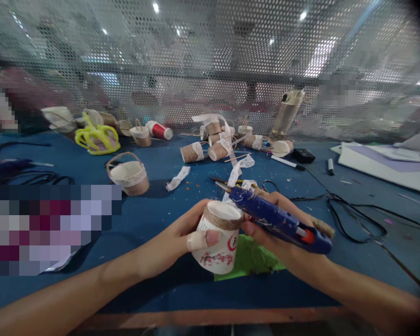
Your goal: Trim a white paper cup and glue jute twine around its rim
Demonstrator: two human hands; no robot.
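A white paper cup (215, 249) with red blossom print is tilted in front of me. Brown twine (223, 220) is wound round its band near the open end. My left hand (192, 233) grips the cup from the left, its thumb, wrapped in a pale bandage (197, 241), pressed on the side. A blue hot glue gun (276, 217) lies across my right hand (283, 238), held in it with its nozzle pointing up and left. My right thumb and fingertips are at the cup's twine band. A roll of twine (322, 226) shows partly behind the gun.
Green sheet (255, 259) lies beneath my hands. Lace strips (178, 178), a twine-wrapped basket (130, 177), several wrapped cups (220, 150) and a yellow woven piece (97, 135) stand beyond. Black cable (357, 205), markers (287, 162) and papers (388, 163) lie right; a bottle (287, 112) stands behind.
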